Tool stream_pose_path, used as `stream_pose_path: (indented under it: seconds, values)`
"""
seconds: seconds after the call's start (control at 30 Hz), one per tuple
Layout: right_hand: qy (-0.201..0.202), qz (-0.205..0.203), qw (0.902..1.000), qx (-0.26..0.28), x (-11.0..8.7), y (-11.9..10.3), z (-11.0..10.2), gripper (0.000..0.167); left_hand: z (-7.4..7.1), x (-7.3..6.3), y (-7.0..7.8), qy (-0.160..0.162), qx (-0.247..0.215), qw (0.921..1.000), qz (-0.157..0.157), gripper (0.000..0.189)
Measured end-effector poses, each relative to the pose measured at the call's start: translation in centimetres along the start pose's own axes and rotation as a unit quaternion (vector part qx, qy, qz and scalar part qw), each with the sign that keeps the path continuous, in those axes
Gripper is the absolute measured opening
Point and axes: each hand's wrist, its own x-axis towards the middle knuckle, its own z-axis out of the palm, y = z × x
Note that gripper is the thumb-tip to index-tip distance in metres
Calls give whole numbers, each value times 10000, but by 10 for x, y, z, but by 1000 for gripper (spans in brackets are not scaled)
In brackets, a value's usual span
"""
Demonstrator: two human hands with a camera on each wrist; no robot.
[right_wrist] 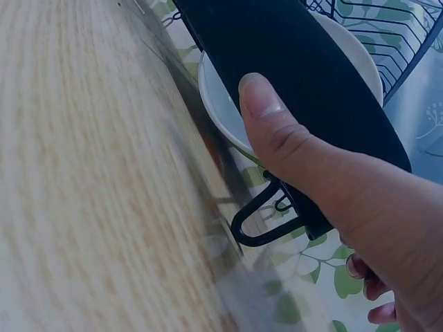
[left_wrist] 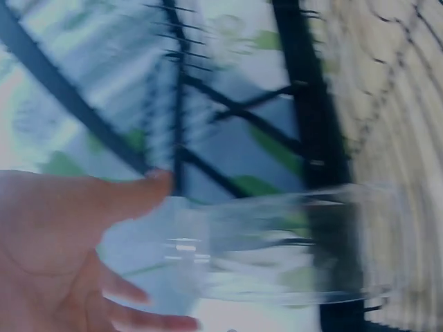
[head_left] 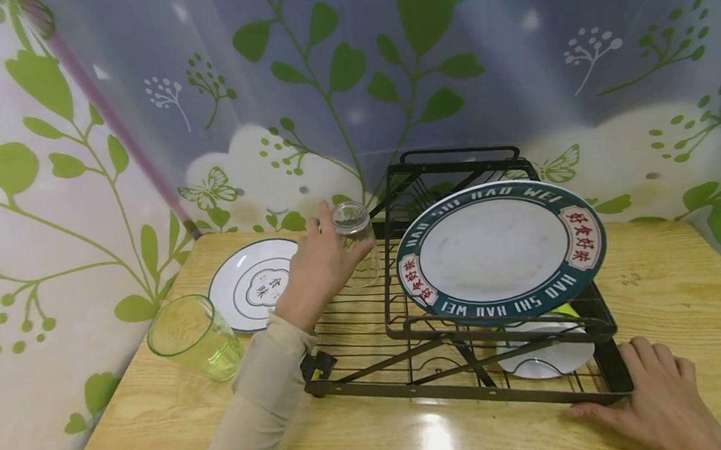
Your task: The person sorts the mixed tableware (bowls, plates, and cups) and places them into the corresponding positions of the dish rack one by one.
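Observation:
A clear drinking glass (head_left: 357, 259) stands upside down on the left part of a black two-tier dish rack (head_left: 369, 387). My left hand (head_left: 316, 265) is beside the glass's raised base, thumb and fingers spread. The left wrist view shows the left hand (left_wrist: 76, 256) apart from the glass (left_wrist: 270, 249). With my right hand (head_left: 663, 396) I grip the rack's front right corner. In the right wrist view the thumb of my right hand (right_wrist: 332, 180) lies against the black end panel (right_wrist: 297, 83); its other fingers are partly hidden.
A large green-rimmed plate (head_left: 496, 252) leans on the upper tier. Below it sits a white dish (head_left: 547, 354) with something yellow-green behind. On the wooden table (head_left: 138, 427) at left are a white plate (head_left: 235, 286) and a green-tinted glass (head_left: 185, 336). A patterned curtain (head_left: 512, 74) hangs behind.

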Motion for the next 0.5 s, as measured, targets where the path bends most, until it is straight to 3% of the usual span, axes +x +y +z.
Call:
stream_pose_path:
  seconds: [0.23, 0.5]
  values:
    - [-122, -97, 9998, -115, 4, 2, -1, 109, -23, -55, 0, 393, 32, 9984, 401, 85]
    - [78, -264, 9996, 47, 4, 2, 1, 99, -21, -104, -9, 483, -222, 9979, 373, 80]
